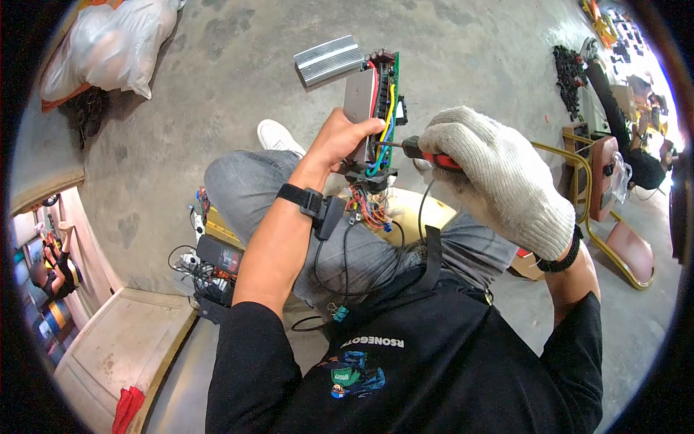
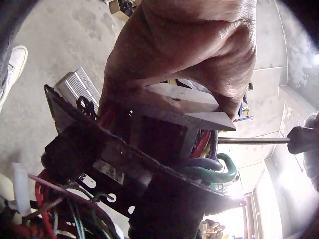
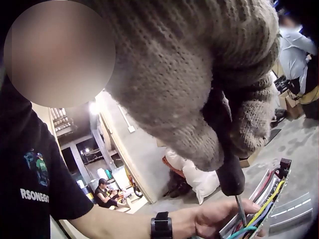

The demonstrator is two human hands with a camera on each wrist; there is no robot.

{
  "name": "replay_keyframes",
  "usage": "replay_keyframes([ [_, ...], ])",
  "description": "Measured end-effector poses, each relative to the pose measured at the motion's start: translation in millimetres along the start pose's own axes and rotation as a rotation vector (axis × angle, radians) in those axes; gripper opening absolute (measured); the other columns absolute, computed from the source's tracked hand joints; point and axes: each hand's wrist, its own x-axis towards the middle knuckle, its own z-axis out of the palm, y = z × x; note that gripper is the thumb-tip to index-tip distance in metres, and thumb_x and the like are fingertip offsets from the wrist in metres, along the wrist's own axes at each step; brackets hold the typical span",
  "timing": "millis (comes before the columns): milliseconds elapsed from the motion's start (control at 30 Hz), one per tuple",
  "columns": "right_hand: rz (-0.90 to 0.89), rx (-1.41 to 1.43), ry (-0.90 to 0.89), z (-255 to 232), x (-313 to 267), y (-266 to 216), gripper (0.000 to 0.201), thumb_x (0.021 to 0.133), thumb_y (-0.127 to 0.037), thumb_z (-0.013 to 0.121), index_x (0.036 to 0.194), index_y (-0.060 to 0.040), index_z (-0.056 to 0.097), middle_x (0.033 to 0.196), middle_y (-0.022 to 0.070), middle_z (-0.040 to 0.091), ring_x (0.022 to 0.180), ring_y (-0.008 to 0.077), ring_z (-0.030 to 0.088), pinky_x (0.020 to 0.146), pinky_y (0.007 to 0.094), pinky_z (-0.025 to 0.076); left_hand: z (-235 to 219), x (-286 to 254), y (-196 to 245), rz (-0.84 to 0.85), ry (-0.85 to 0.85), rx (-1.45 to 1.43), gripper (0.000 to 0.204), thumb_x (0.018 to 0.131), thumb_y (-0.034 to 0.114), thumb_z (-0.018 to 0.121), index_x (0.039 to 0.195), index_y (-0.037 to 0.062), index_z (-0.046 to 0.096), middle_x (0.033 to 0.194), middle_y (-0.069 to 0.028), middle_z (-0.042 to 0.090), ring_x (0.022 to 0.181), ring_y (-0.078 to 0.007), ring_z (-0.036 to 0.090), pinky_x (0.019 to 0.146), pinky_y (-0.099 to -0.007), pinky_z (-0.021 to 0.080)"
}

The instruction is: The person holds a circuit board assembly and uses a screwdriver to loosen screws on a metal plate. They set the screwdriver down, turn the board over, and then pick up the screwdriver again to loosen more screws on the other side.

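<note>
My bare left hand (image 1: 338,137) grips a circuit board assembly (image 1: 395,69), fingers round its grey metal plate (image 1: 359,94) and thumb over the edge. Yellow, blue and green wires (image 1: 391,108) run along the board's side. A knit work glove covers my right hand (image 1: 499,177), which holds a screwdriver (image 1: 412,147) with a black and red handle. Its thin shaft (image 2: 254,141) reaches in among the wires beside the plate; the tip is hidden there. In the left wrist view a dark end panel (image 2: 144,169) with slots hangs below the plate.
A ribbed aluminium case part (image 1: 329,60) lies on the concrete floor ahead. Loose thin wires (image 1: 370,206) bunch below the assembly, over my lap. Electronics with cables (image 1: 217,260) sit by my left knee. White sacks (image 1: 116,50) stand far left, a chair (image 1: 625,249) to the right.
</note>
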Motion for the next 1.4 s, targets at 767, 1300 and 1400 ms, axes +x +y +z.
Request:
replay_keyframes([
  [767, 0.291, -0.08, -0.085, -0.8, -4.3, -12.7, 0.036, 0.09, -0.014, 0.074, 0.123, -0.0079, 0.061, 0.116, 0.0147, 0.064, 0.097, 0.0384, 0.07, 0.079, 0.0434, 0.057, -3.5, 3.1, -8.7, -0.032, 0.05, -0.041, 0.053, 0.086, 0.032, 0.079, 0.118, -0.0059, 0.06, 0.096, -0.0089, 0.072, 0.078, -0.0158, 0.069, 0.07, -0.0309, 0.056],
  [1300, 0.264, -0.038, -0.035, -1.6, -9.9, -4.6, 0.037, 0.087, -0.008, 0.072, 0.122, -0.0106, 0.06, 0.109, 0.0141, 0.065, 0.097, 0.0389, 0.069, 0.08, 0.0452, 0.057, -9.0, 6.4, -14.6, -0.016, -0.006, -0.076, 0.047, 0.087, 0.026, 0.077, 0.119, -0.0042, 0.062, 0.1, -0.0081, 0.071, 0.082, -0.0151, 0.069, 0.075, -0.032, 0.056],
  [1400, 0.063, -0.076, 0.031, 3.3, -12.0, 3.9, 0.035, 0.088, -0.012, 0.074, 0.12, -0.0099, 0.06, 0.104, 0.0144, 0.067, 0.094, 0.0387, 0.071, 0.079, 0.0448, 0.057, -9.3, 6.0, -13.7, -0.002, 0.002, -0.051, 0.047, 0.087, 0.027, 0.078, 0.119, -0.004, 0.062, 0.1, -0.0084, 0.071, 0.085, -0.0151, 0.069, 0.077, -0.0318, 0.056],
])
